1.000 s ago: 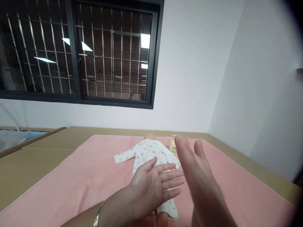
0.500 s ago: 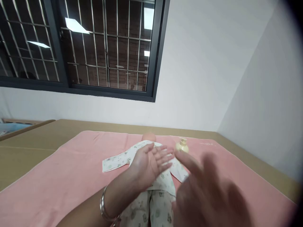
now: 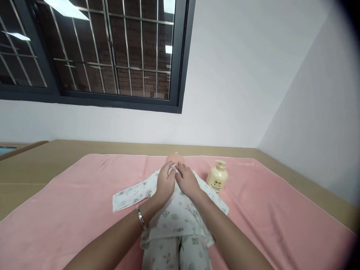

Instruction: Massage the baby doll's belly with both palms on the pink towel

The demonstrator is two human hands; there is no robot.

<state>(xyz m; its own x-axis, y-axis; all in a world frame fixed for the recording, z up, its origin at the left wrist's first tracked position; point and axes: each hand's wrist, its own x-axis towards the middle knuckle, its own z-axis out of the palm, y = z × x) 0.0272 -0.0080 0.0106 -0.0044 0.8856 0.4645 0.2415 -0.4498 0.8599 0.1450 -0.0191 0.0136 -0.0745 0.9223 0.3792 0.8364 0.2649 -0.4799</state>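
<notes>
Plain white room corner with a barred dark window above a tan platform.

Two smooth white painted walls (image 3: pixel 233 75) meet in a corner at the right, the side wall in softer shade. A wide dark-framed window (image 3: pixel 180 56) fills the upper left; behind its glass stand thin pale metal bars (image 3: pixel 123 45) and a reddish brick wall (image 3: pixel 140 60), and the glass mirrors bright rectangular ceiling lights (image 3: pixel 66 9). Below runs a broad flat tan board platform (image 3: pixel 84 150), reaching to both walls, with a large pink towel-like cloth (image 3: pixel 267 210) spread flat across most of it. At the far left edge a strip of blue surface (image 3: pixel 5 150) shows beyond a wooden rail.
</notes>
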